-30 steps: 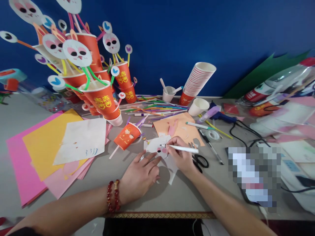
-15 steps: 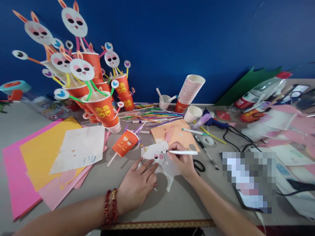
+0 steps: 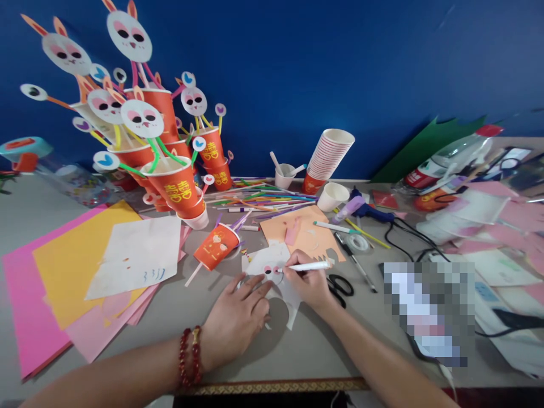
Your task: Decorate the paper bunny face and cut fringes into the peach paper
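My right hand (image 3: 306,281) grips a white pen (image 3: 309,266) with its tip on a white paper rabbit face (image 3: 267,264) that has pink cheeks and dark eyes. My left hand (image 3: 236,320) lies flat with fingers spread, pressing on the lower edge of that paper. A red bead bracelet (image 3: 189,357) is on my left wrist. An orange paper cup (image 3: 215,246) lies on its side just left of the paper face.
Finished rabbit cups on straws (image 3: 144,136) stand at the back left. Pink, yellow and white sheets (image 3: 85,260) lie left. Loose straws (image 3: 263,199), a cup stack (image 3: 329,153), scissors (image 3: 338,285), tape (image 3: 359,242), a glue gun (image 3: 369,211) and cables lie right.
The pen's tip has moved slightly left and down on the paper face, and its barrel now tilts up. My left hand stays put on the paper.
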The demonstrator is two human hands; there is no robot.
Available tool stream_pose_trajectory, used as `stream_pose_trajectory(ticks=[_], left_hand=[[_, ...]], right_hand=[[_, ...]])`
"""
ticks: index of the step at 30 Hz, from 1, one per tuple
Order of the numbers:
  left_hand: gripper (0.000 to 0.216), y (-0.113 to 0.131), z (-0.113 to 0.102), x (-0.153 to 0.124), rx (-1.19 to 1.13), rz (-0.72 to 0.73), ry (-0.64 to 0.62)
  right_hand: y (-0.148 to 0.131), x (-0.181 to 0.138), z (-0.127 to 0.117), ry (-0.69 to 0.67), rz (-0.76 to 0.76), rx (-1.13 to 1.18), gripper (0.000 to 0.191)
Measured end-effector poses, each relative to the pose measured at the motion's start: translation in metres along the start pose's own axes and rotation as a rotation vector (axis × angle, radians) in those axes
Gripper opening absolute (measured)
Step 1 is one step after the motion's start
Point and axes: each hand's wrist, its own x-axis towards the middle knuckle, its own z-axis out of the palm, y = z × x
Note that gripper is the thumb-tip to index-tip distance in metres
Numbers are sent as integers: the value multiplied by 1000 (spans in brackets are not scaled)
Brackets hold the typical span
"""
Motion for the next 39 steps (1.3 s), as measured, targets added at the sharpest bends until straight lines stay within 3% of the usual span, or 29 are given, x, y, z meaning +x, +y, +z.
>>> stream_pose_trajectory(ticks=[15, 39], left_hand=[[13, 1, 0, 2, 7, -10, -33], [14, -3, -2, 7, -10, -21, -18]], right_hand=[[-2, 1, 1, -13, 72, 103, 10], [2, 0, 0, 2, 6, -26, 18]])
